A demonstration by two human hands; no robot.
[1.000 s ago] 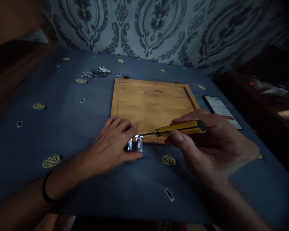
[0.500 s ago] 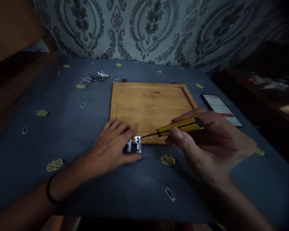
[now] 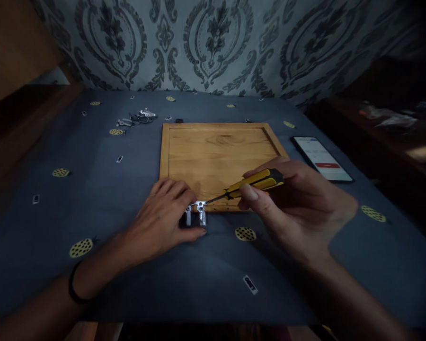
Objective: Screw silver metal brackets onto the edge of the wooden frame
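Note:
A framed wooden panel (image 3: 213, 161) lies flat on the cloth, with small dark holes along its near edge. On that edge sits a silver metal hinge (image 3: 202, 214), its two arms pointing toward me. My left hand (image 3: 166, 208) grips the hinge at the panel's edge, thumb below it and fingers over the wood; part of the hinge is hidden behind the fingers. In my right hand (image 3: 294, 203) is a yellow and black screwdriver (image 3: 252, 184), held tilted between thumb and fingers. Its tip reaches the right side of the hinge plate; whether it touches a screw I cannot tell.
A phone (image 3: 323, 158) with a lit screen lies right of the panel. More metal hinges (image 3: 138, 117) are piled at the back left. Blue patterned cloth (image 3: 128, 293) covers the table, and a patterned curtain (image 3: 213, 47) hangs behind it.
The view has shifted slightly. The screwdriver's handle has turned in my right hand and tilts up more steeply, its tip still at the hinge. My left hand keeps its place.

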